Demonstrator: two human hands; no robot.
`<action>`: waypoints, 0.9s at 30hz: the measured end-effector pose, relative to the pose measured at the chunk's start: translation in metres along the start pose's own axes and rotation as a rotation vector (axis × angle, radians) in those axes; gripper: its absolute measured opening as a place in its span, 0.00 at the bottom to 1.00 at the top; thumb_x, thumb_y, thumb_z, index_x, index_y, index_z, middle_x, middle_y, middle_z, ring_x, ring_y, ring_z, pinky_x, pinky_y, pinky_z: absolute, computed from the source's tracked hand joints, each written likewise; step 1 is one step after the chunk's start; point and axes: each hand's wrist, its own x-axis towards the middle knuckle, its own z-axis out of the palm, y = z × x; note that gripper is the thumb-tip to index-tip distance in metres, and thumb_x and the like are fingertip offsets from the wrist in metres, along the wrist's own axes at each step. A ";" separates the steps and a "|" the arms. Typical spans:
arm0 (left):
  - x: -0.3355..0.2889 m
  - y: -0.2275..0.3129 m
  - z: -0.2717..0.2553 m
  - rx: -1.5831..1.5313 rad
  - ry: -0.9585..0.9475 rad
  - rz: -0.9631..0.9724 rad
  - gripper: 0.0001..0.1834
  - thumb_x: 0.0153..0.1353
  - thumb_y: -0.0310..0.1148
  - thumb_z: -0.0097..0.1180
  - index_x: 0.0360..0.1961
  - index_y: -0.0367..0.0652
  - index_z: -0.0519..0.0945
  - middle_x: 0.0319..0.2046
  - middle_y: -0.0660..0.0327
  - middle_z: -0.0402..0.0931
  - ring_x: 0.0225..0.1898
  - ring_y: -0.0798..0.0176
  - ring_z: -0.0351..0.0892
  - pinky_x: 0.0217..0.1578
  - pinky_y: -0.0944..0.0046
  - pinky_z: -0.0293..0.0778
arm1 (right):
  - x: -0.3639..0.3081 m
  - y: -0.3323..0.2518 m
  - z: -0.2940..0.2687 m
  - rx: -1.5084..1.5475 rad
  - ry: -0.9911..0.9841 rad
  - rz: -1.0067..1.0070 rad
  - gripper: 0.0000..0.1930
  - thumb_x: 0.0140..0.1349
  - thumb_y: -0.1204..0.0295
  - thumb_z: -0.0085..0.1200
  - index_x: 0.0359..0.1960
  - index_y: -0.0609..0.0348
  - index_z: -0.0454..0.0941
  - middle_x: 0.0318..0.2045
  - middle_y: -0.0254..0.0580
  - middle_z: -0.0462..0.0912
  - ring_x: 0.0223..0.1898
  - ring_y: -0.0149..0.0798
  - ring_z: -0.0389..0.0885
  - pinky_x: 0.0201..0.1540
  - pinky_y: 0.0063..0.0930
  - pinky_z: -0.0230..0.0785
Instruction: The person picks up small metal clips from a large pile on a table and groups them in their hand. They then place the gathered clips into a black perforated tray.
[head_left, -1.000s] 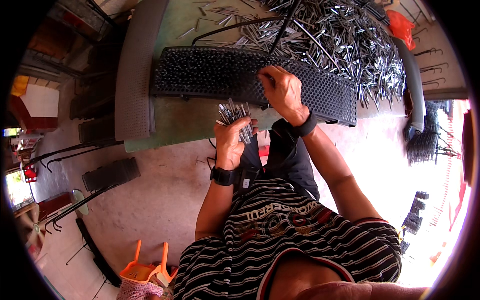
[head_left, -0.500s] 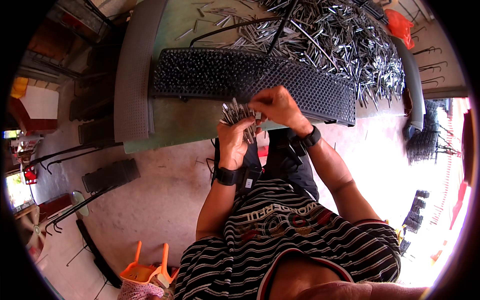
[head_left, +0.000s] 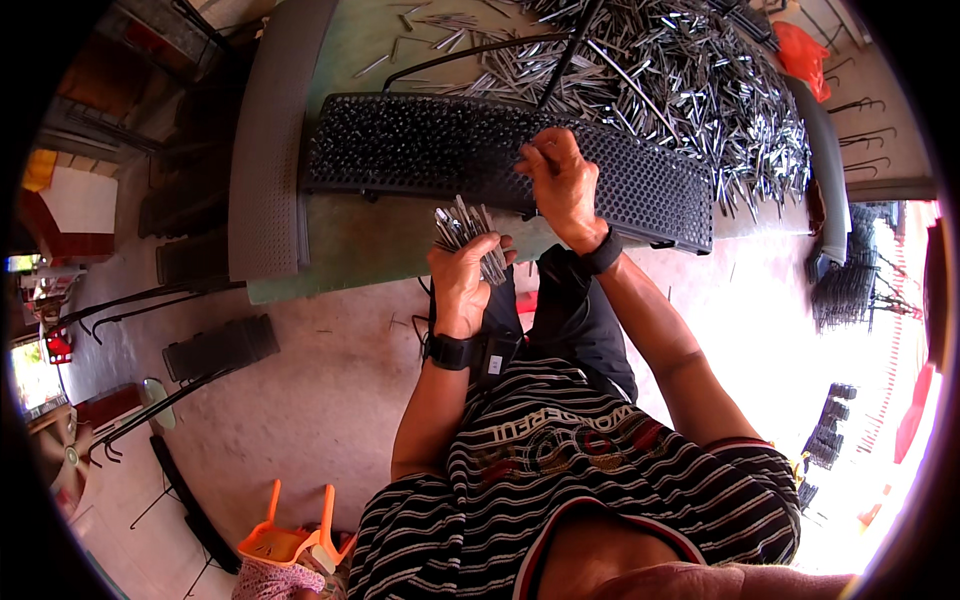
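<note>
A: State the positions of the parts.
B: The rack (head_left: pixel 660 200) lies lengthwise along the near edge of the counter (head_left: pixel 340 270). The rods (head_left: pixel 463 226) stand fanned in the left hand (head_left: pixel 459 280), just off the rack's near edge. The pile (head_left: pixel 690 100) covers the counter toward its far right corner.

A: State of each hand?
B: The left hand is closed around the rods, thumb across them. The right hand (head_left: pixel 566 190) is above the middle of the rack, fingers curled; I cannot tell whether they pinch a rod.

A: What is the step, and how is it done well?
B: It appears to be seating rods in the rack's holes (head_left: pixel 625 180). Toward the left end the rack looks filled; toward the right end, bare holes show. Work along that boundary, leaving no gaps. Keep the rod tips level and near the rack to shorten each reach. Pinch one rod high, hold it square to the hole, and release only once it enters. Avoid brushing seated rods.
</note>
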 end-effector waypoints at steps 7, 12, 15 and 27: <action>0.002 0.001 -0.005 0.017 0.003 -0.017 0.05 0.49 0.15 0.55 0.29 0.31 0.75 0.26 0.54 0.76 0.25 0.56 0.80 0.23 0.58 0.79 | 0.007 0.003 -0.001 -0.409 -0.127 -0.431 0.04 0.53 0.73 0.56 0.29 0.58 0.77 0.21 0.40 0.76 0.20 0.46 0.77 0.23 0.37 0.68; -0.001 0.004 -0.003 -0.017 -0.015 -0.025 0.06 0.49 0.15 0.55 0.30 0.32 0.76 0.26 0.54 0.77 0.26 0.56 0.80 0.23 0.58 0.78 | -0.004 -0.019 -0.009 -0.329 -0.285 -0.146 0.04 0.51 0.73 0.57 0.27 0.59 0.79 0.20 0.40 0.78 0.20 0.40 0.77 0.23 0.31 0.69; 0.001 0.003 0.000 -0.041 -0.033 -0.048 0.06 0.49 0.16 0.55 0.30 0.32 0.76 0.27 0.54 0.77 0.26 0.56 0.80 0.23 0.58 0.78 | -0.015 -0.011 -0.017 -0.072 -0.641 0.062 0.04 0.54 0.77 0.54 0.28 0.66 0.78 0.21 0.41 0.81 0.19 0.25 0.76 0.22 0.21 0.68; -0.001 0.002 -0.002 0.024 -0.031 -0.011 0.07 0.48 0.14 0.53 0.31 0.33 0.74 0.26 0.55 0.76 0.25 0.56 0.80 0.23 0.59 0.78 | -0.005 -0.015 -0.004 0.016 -0.040 -0.015 0.05 0.59 0.79 0.51 0.36 0.64 0.70 0.28 0.42 0.82 0.28 0.30 0.83 0.26 0.18 0.73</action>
